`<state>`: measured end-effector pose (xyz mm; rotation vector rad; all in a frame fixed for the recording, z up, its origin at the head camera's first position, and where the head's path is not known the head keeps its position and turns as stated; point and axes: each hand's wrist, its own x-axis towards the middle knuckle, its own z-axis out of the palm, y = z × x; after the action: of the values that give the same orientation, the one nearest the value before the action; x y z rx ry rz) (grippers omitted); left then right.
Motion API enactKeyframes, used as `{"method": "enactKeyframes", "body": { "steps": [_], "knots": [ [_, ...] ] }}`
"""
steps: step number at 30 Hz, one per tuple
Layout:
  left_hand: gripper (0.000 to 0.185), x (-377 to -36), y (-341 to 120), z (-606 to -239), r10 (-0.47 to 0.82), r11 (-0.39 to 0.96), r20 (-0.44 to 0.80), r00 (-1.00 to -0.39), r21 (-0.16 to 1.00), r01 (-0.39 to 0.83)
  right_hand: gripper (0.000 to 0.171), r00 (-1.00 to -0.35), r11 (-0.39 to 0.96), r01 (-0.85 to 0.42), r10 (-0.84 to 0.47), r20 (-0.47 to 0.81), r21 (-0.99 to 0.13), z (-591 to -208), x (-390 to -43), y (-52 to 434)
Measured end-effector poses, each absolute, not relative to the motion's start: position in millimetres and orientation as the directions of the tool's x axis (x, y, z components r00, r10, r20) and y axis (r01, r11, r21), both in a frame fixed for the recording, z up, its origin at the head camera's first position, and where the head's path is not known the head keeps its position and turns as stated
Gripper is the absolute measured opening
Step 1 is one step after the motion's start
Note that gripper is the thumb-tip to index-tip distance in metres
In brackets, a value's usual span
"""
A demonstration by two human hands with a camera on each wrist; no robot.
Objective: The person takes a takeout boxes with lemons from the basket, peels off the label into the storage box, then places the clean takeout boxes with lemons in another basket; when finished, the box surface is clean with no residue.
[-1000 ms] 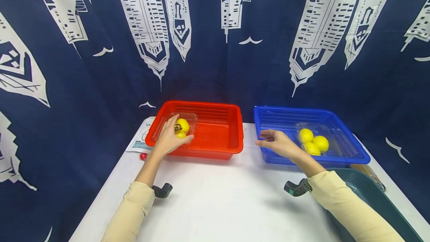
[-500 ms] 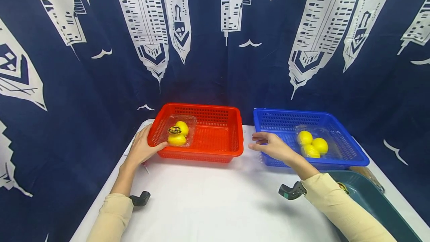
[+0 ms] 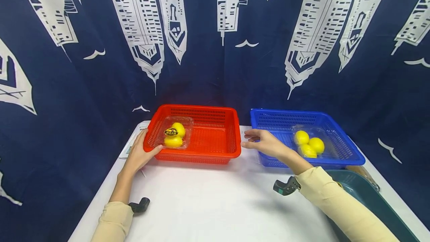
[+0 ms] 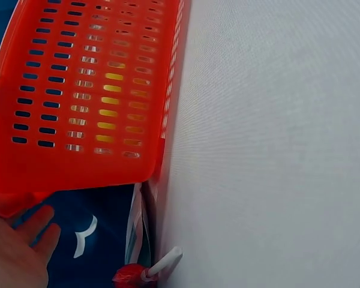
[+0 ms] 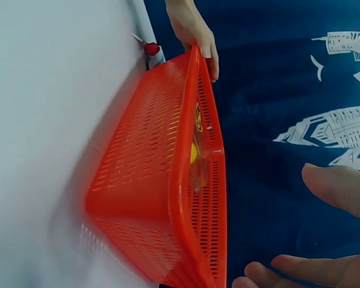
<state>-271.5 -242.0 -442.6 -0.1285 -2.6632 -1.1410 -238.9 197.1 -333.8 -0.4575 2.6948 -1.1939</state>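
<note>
Hands sit by two baskets on a white table point(image 3: 208, 201). The left hand point(image 3: 138, 155) holds the near left corner of the red basket point(image 3: 215, 137), with the thumb on the rim and the fingers round the outside. In the left wrist view only a bit of that hand shows in the bottom corner, so the grip is hard to see there. The right hand point(image 3: 263, 143) is loose and flat, holding nothing, in the gap between the red basket and the blue basket point(image 3: 279, 120). The right wrist view cuts it off, so only some fingertips point(image 5: 336, 186) show. A clear box point(image 3: 174, 135) with yellow lemons point(image 3: 177, 129) lies in the left part of the red basket; a dark sticker hides part of one lemon. More lemons sit in the blue basket inside something clear that is hard to make out. A small red thing point(image 4: 131, 276) on a white stick lies at the table edge by some paper, half hidden. A dark green tub point(image 3: 373, 201) is cut off at the right.
</note>
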Motion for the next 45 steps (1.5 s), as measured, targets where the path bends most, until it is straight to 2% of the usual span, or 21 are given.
{"method": "enactKeyframes", "body": {
  "steps": [10, 15, 33, 39, 45],
  "knots": [
    [0.097, -270.9, -244.1, -445.3, -0.027, 0.648, 0.231, -0.972, 0.745, 0.159, 0.063, -0.922, 0.622, -0.200, -0.381, -0.069, -0.757, -325.7, -253.6, 178.3],
    [0.096, -272.1, -243.2, -447.3, -0.038, 0.641, 0.254, -0.966, 0.748, 0.172, 0.065, -0.921, 0.660, -0.180, -0.373, -0.109, -0.729, -319.1, -264.4, 163.8],
    [0.094, -271.7, -241.6, -446.1, -0.049, 0.637, 0.241, -0.969, 0.755, 0.156, 0.072, -0.882, 0.642, -0.118, -0.418, -0.218, -0.757, -314.7, -324.5, 111.7],
    [0.093, -272.1, -242.7, -447.3, -0.050, 0.642, 0.257, -0.965, 0.749, 0.166, 0.071, -0.885, 0.543, -0.058, -0.416, -0.209, -0.838, -322.8, -341.2, 89.9],
    [0.093, -271.7, -241.6, -448.4, -0.055, 0.637, 0.250, -0.967, 0.755, 0.158, 0.058, -0.898, 0.431, 0.016, -0.390, -0.202, -0.902, -337.6, -356.2, 73.5]
  ]
}}
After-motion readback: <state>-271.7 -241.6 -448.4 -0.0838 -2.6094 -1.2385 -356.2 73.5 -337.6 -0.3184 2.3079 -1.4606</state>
